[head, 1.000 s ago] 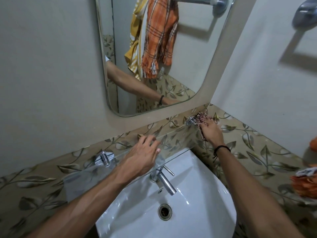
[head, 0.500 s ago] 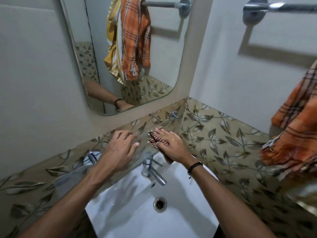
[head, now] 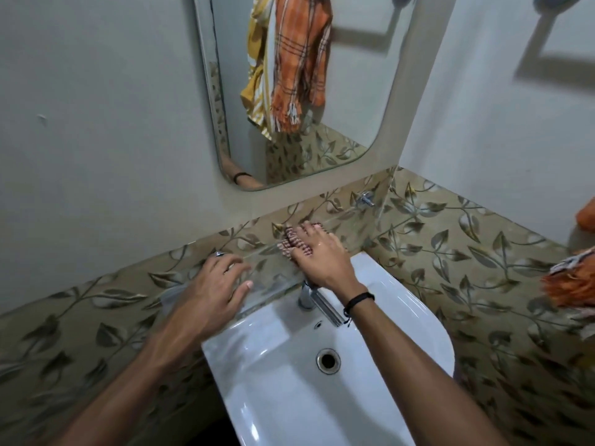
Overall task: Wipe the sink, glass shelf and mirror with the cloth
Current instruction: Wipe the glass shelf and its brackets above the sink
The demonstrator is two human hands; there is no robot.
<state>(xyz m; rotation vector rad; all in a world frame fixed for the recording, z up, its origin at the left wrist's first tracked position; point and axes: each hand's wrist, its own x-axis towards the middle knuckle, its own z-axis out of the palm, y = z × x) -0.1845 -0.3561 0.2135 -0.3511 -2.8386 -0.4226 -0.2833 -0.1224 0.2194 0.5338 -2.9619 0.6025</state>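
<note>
On the glass shelf (head: pixel 267 280), at 12 o'clock from the white sink (head: pixel 289 387), the right hand (head: pixel 322 257) presses the checked cloth (head: pixel 289 244) flat against the glass. Its grip is released, the fingers lying straight over the fabric. At 9 o'clock from it the left hand (head: pixel 209 294) rests on the shelf, its grip also released and its fingers spread. The chrome tap (head: pixel 317 300) juts out below the right wrist. The mirror (head: pixel 354 91) hangs at 12 o'clock, reflecting an orange plaid towel (head: pixel 299 59).
</note>
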